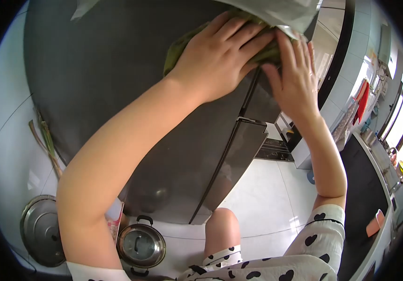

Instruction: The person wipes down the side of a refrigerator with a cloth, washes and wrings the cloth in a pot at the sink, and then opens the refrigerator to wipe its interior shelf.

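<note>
My left hand (222, 51) lies over a green cloth (175, 54), pressing it against the dark grey side of a tall fridge-like cabinet (107, 56). Its fingers curve over the bunched fabric. Close by on the right, my right hand (300, 77) has its fingers stretched upward and thumb apart, at the cloth's right end near the cabinet's front edge. A pale, plastic-looking sheet (288, 16) hangs just above both hands. The fingertips of both hands are partly hidden.
On the floor below stand a glass-lidded pot (141, 246) and a large round metal lid (44, 229). Green-and-brown stalks (46, 140) lean by the wall at left. To the right runs a dark-fronted counter (363, 187) beneath a window; a red cloth (363, 100) hangs nearby.
</note>
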`<state>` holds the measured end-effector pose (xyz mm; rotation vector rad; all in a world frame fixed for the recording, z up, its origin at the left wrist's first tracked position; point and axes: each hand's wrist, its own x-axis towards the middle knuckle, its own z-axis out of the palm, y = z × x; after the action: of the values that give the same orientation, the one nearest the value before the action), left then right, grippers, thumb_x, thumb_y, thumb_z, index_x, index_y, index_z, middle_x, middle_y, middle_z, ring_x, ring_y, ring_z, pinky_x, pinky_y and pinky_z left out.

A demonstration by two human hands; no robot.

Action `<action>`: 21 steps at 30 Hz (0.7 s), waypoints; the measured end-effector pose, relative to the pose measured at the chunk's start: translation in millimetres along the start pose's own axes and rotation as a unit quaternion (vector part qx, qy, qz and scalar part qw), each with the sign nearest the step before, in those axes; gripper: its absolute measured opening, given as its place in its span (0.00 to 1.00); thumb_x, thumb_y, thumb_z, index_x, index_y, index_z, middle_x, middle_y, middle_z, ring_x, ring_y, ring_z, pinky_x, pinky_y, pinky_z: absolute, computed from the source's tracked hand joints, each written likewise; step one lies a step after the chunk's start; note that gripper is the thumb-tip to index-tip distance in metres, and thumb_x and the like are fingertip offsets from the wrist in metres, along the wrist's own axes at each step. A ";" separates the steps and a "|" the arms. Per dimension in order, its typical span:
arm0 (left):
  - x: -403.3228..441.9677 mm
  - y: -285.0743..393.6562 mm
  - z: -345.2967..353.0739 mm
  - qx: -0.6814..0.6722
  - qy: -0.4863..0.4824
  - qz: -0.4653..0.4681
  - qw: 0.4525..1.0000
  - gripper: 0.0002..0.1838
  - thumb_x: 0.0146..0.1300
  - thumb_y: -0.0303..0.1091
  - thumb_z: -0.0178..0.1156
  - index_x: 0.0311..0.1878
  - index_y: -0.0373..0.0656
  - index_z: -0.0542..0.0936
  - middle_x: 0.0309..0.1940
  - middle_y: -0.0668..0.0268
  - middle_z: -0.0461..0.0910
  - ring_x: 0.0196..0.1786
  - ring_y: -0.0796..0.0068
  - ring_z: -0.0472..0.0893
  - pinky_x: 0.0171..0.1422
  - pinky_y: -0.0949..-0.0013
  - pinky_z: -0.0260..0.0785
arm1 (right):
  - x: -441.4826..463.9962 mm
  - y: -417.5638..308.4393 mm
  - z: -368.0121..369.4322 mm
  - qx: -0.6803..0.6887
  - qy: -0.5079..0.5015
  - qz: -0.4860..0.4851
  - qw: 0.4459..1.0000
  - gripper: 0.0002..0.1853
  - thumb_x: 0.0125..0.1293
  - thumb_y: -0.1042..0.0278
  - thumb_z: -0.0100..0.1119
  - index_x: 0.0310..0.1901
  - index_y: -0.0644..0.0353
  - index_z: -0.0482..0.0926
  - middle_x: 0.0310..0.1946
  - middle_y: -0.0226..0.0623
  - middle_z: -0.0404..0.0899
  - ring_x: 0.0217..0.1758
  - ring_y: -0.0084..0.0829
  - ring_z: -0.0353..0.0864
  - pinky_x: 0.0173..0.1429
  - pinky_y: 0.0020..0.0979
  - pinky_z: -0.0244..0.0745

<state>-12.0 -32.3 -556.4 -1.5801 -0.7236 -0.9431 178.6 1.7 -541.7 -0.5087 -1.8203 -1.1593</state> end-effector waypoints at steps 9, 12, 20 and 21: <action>-24.7 28.2 0.2 -0.077 -0.063 0.028 0.995 0.24 0.59 0.37 0.57 0.61 0.48 0.72 0.58 0.64 0.73 0.64 0.63 0.68 0.74 0.55 0.53 | -59.4 -28.8 0.0 0.083 -0.001 0.067 0.994 0.31 0.57 0.73 0.57 0.64 0.69 0.63 0.68 0.58 0.56 0.72 0.56 0.55 0.72 0.50 0.54; -55.5 48.5 -6.9 -0.112 -0.113 0.030 0.987 0.24 0.59 0.36 0.57 0.61 0.47 0.73 0.58 0.63 0.72 0.64 0.64 0.68 0.74 0.55 0.53 | -96.4 -46.1 -7.4 0.116 -0.084 0.084 0.986 0.32 0.57 0.69 0.59 0.64 0.68 0.65 0.68 0.58 0.55 0.73 0.55 0.53 0.73 0.50 0.52; -32.4 40.7 -0.1 -0.092 -0.077 0.010 0.993 0.24 0.61 0.38 0.56 0.61 0.47 0.72 0.58 0.64 0.72 0.64 0.64 0.68 0.73 0.58 0.55 | -67.4 -18.9 -11.7 0.023 -0.076 0.038 0.996 0.31 0.59 0.63 0.58 0.64 0.64 0.66 0.69 0.53 0.56 0.74 0.47 0.54 0.74 0.48 0.47; -22.6 37.9 3.5 -0.087 -0.058 0.006 0.994 0.24 0.61 0.38 0.57 0.61 0.46 0.72 0.58 0.64 0.72 0.63 0.64 0.69 0.73 0.58 0.55 | -57.0 -11.8 -10.6 0.012 -0.060 0.035 0.998 0.30 0.59 0.64 0.57 0.64 0.64 0.66 0.69 0.53 0.56 0.74 0.47 0.54 0.74 0.48 0.47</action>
<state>9.5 -36.1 -594.8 -1.8031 -0.7278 -0.9313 204.5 -6.6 -594.3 -0.6359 -1.8997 -1.0784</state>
